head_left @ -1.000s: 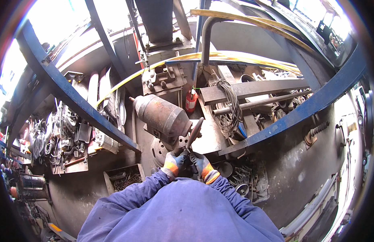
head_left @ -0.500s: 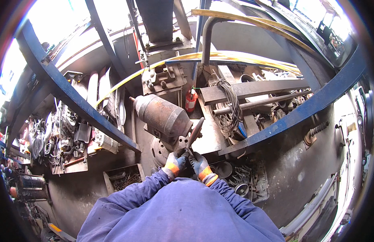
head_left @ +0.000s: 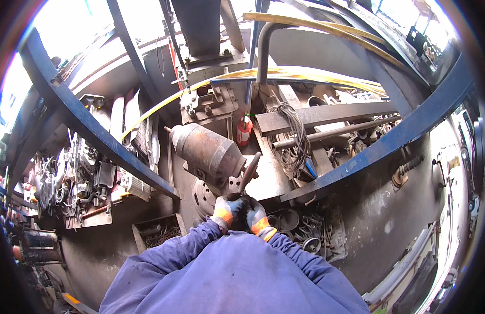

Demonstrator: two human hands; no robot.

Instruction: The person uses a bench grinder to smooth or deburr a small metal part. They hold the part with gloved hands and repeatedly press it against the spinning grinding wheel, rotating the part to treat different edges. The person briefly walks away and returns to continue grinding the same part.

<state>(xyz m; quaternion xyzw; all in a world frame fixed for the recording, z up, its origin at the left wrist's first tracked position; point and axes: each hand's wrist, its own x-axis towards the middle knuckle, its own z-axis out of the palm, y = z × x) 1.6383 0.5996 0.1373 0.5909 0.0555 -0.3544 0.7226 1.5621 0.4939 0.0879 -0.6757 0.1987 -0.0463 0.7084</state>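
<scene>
My left hand [head_left: 227, 208] and my right hand [head_left: 255, 213], in grey-blue and orange work gloves, come together in front of my body. Their fingers are curled close to each other; whatever they hold is hidden or too small to name. Just beyond them stands a long, narrow brown part [head_left: 249, 171], tilted, at the near end of a rusty cylindrical machine body [head_left: 208, 150] that looks like a motor. Below that body, to the left of my left hand, sits a round metal piece with holes [head_left: 202, 198].
A red fire extinguisher [head_left: 244, 131] stands behind the machine. Blue steel beams [head_left: 103, 141] cross on both sides. Coiled cable [head_left: 296, 136] hangs over a metal beam [head_left: 331, 116] at right. A bin of scrap [head_left: 158, 230] and loose metal parts [head_left: 310, 230] lie near my arms.
My right hand has come slightly left, closer to my left hand. The scene has shifted slightly left in the view. Both hands stay beside the brown part.
</scene>
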